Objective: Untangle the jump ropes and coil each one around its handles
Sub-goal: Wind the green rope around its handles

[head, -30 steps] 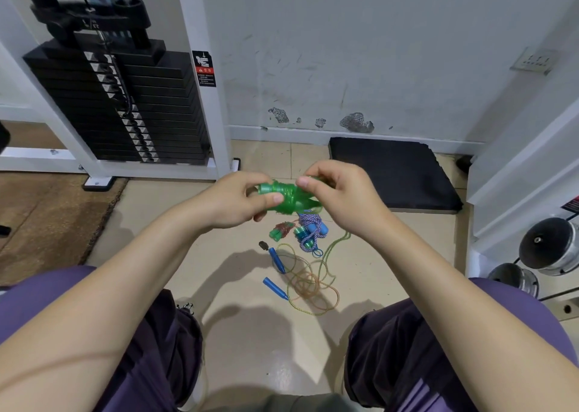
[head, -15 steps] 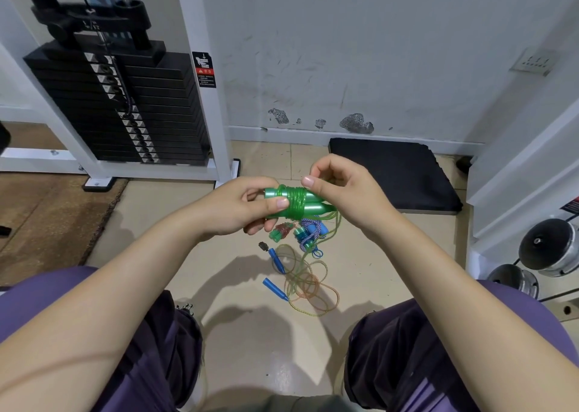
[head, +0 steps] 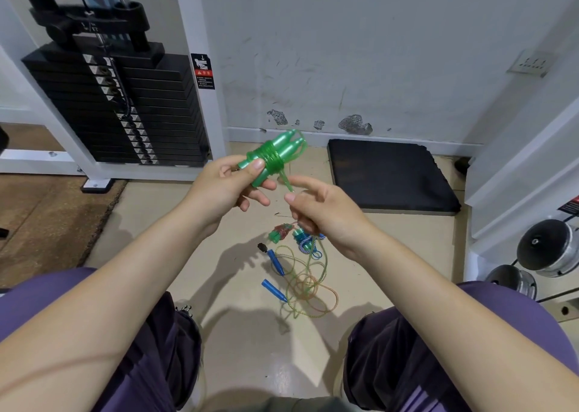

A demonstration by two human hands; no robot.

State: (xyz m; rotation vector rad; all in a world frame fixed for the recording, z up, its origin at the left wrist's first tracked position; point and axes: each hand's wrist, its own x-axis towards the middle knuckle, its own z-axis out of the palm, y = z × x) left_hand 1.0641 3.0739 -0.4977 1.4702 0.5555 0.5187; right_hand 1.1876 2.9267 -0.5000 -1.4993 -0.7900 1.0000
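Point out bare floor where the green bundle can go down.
Bare tan floor lies between the brown mat and the blue handles; more shows beside the black pad. The loose rope crowds the middle.

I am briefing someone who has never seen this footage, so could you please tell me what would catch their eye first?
First, the bright green jump rope in the centre of the view, coiled round its paired handles and gripped by the left hand, while the right hand pinches its loose end just below. Next, on the floor between the knees, a loose tangle of thin rope with blue handles. At the upper left stands a black weight stack.
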